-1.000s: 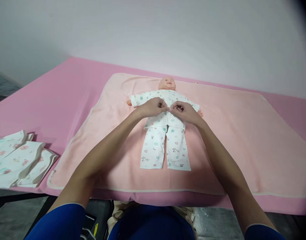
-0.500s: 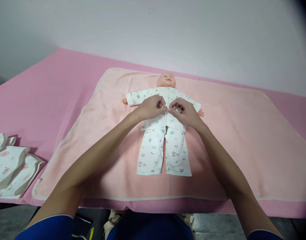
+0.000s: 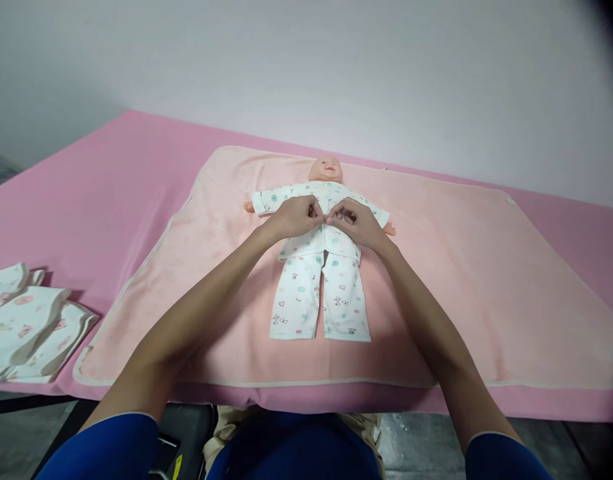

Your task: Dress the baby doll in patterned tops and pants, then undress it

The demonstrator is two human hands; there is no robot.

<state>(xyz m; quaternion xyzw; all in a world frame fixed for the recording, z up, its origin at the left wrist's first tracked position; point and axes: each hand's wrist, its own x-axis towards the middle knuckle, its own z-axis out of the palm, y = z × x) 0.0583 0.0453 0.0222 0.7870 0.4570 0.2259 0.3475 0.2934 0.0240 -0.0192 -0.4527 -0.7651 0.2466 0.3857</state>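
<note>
A baby doll (image 3: 327,169) lies on its back, arms spread, in a white patterned top (image 3: 342,244) and matching trousers (image 3: 295,300). Over the middle of the top's front, my left hand (image 3: 299,217) is closed with its fingertips pinching the cloth at the front opening. Facing it, my right hand (image 3: 359,221) pinches the other side of the same opening. The fingertips of both hands nearly meet at the centre line. Whatever small fastener is between them is hidden by my fingers.
Beneath the doll a peach blanket (image 3: 461,293) is spread over a pink-covered table (image 3: 111,180). Folded white printed baby clothes (image 3: 31,320) lie at the left edge. A pale wall (image 3: 336,73) stands behind the table.
The view has shifted slightly, so the doll and blanket sit a little differently in the picture. Both hands stay pinched at the front of the doll's top.
</note>
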